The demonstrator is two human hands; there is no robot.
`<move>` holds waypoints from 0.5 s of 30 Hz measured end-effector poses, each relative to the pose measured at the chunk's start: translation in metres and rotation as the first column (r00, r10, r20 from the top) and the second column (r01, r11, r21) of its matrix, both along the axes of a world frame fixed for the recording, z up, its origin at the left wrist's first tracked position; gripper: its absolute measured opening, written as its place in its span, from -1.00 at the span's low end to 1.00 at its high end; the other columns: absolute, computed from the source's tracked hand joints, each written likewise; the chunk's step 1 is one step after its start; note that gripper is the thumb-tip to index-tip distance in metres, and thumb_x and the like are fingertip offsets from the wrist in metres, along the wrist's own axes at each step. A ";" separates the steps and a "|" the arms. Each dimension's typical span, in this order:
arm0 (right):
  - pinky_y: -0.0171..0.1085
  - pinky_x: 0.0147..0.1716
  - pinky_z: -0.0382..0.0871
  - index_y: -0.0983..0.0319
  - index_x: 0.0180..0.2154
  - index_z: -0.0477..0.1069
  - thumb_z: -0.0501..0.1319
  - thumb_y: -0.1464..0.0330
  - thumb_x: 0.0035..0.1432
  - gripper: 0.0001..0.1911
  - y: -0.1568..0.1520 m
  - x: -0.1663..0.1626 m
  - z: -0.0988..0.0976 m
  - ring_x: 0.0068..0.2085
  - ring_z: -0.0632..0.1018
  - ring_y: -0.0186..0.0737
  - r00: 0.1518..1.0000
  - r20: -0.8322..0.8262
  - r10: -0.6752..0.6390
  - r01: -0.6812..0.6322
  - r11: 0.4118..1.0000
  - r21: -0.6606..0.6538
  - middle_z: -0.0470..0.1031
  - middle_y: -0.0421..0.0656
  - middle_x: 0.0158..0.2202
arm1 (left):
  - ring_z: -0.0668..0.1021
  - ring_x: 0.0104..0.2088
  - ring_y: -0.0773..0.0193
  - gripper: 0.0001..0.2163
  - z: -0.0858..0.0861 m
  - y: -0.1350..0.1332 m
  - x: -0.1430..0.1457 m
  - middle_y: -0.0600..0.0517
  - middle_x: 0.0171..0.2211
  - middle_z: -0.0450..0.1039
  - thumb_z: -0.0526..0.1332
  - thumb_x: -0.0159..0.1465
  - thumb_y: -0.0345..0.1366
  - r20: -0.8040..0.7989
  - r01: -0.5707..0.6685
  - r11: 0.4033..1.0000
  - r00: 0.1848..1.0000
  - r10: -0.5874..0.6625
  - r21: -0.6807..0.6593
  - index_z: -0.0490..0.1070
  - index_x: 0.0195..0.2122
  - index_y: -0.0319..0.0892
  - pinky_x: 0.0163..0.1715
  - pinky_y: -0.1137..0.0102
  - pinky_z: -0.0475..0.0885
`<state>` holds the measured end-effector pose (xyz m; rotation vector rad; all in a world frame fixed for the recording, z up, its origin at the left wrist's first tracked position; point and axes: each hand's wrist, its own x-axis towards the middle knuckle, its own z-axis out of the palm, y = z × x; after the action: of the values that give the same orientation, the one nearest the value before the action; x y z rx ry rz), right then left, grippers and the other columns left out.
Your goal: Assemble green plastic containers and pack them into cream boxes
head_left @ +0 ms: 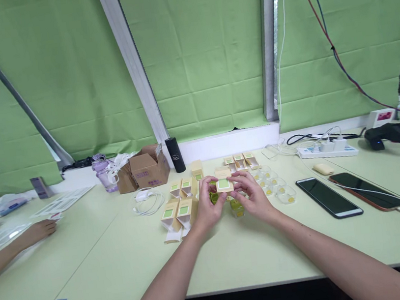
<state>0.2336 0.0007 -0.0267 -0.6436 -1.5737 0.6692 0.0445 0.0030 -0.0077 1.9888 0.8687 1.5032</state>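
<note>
Between my left hand [209,203] and my right hand [253,196] is a small cream box [224,186] with a green label panel, gripped by the fingers of both. Just below it on the table stands a small clear jar with green contents [237,208], partly covered by my hands. Left of my left hand are several like boxes with open flaps, two of them [177,215] closest to me. Clear round containers with yellow centres [274,184] lie in rows to the right of my right hand. More open boxes [240,160] stand behind them.
A brown carton [148,167], a black cylinder [175,155] and a purple bottle [104,173] stand at the back left. Two phones [328,196] and a power strip [328,150] are on the right, with cables. Another person's hand [42,230] rests at the left.
</note>
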 end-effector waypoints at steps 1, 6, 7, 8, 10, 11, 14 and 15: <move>0.01 0.02 0.63 0.01 0.17 0.50 0.32 0.14 0.36 -0.61 0.000 0.000 0.000 -0.16 0.62 -0.22 1.000 0.002 -0.002 0.002 1.000 0.000 0.25 -0.03 0.22 | 0.52 -0.06 0.17 -0.65 -0.001 0.001 0.000 -0.07 0.10 0.35 0.31 0.41 -0.12 0.000 -0.003 1.000 1.000 0.003 0.006 0.28 0.14 -0.02 -0.01 0.24 0.44; 0.00 0.01 0.63 0.00 0.16 0.51 0.32 0.15 0.37 -0.63 0.000 0.000 0.001 -0.17 0.62 -0.23 1.000 -0.002 0.000 0.000 1.000 -0.004 0.25 -0.04 0.21 | 0.53 -0.07 0.17 -0.65 -0.001 0.001 0.000 -0.08 0.11 0.34 0.31 0.40 -0.14 -0.001 -0.017 1.000 1.000 0.017 0.010 0.29 0.14 -0.02 -0.02 0.23 0.45; -0.01 0.00 0.63 0.00 0.16 0.51 0.32 0.15 0.37 -0.63 0.000 0.000 0.001 -0.17 0.62 -0.23 1.000 -0.002 0.000 0.000 1.000 -0.003 0.25 -0.04 0.21 | 0.53 -0.07 0.17 -0.65 -0.001 0.001 0.000 -0.08 0.10 0.34 0.31 0.40 -0.14 -0.002 -0.019 1.000 1.000 0.019 0.012 0.29 0.14 -0.02 -0.03 0.23 0.45; -0.01 0.00 0.63 0.00 0.16 0.51 0.32 0.15 0.37 -0.64 0.000 -0.001 0.001 -0.17 0.62 -0.23 1.000 -0.003 -0.002 0.002 1.000 0.000 0.25 -0.04 0.20 | 0.53 -0.08 0.17 -0.65 -0.001 0.002 0.000 -0.08 0.10 0.34 0.31 0.40 -0.15 -0.004 -0.022 1.000 1.000 0.022 0.016 0.29 0.14 -0.02 -0.03 0.23 0.46; -0.02 0.00 0.63 0.00 0.15 0.51 0.32 0.15 0.37 -0.65 0.000 -0.001 0.000 -0.16 0.62 -0.23 1.000 -0.004 -0.007 0.007 1.000 0.003 0.25 -0.04 0.20 | 0.53 -0.08 0.17 -0.66 -0.002 0.002 0.000 -0.08 0.10 0.34 0.31 0.40 -0.16 -0.007 -0.025 1.000 1.000 0.025 0.017 0.29 0.13 -0.02 -0.02 0.23 0.46; -0.02 -0.01 0.63 0.00 0.15 0.51 0.32 0.16 0.37 -0.65 0.000 -0.001 0.000 -0.16 0.62 -0.23 1.000 -0.003 -0.009 0.009 1.000 0.004 0.25 -0.05 0.20 | 0.53 -0.08 0.17 -0.66 -0.002 0.002 0.000 -0.08 0.10 0.34 0.31 0.40 -0.16 -0.006 -0.028 0.999 1.000 0.028 0.017 0.29 0.13 -0.02 -0.03 0.23 0.46; -0.02 -0.02 0.64 0.00 0.14 0.52 0.32 0.17 0.37 -0.66 0.001 -0.001 0.000 -0.16 0.62 -0.22 1.000 -0.001 -0.012 0.012 1.000 0.001 0.25 -0.04 0.20 | 0.53 -0.08 0.18 -0.66 -0.003 0.003 0.000 -0.08 0.10 0.34 0.31 0.40 -0.17 -0.006 -0.033 0.999 0.999 0.033 0.015 0.29 0.13 -0.02 -0.02 0.23 0.47; -0.02 -0.02 0.64 0.01 0.14 0.52 0.32 0.17 0.37 -0.66 0.001 -0.001 0.000 -0.16 0.62 -0.22 1.000 -0.001 -0.012 0.012 1.000 0.000 0.26 -0.04 0.20 | 0.53 -0.08 0.18 -0.66 -0.003 0.003 0.000 -0.08 0.10 0.34 0.31 0.40 -0.17 -0.006 -0.033 0.999 0.999 0.033 0.015 0.29 0.13 -0.03 -0.02 0.23 0.47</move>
<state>0.2330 0.0014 -0.0269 -0.6524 -1.5678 0.6607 0.0446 0.0058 -0.0108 1.9997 0.9002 1.5264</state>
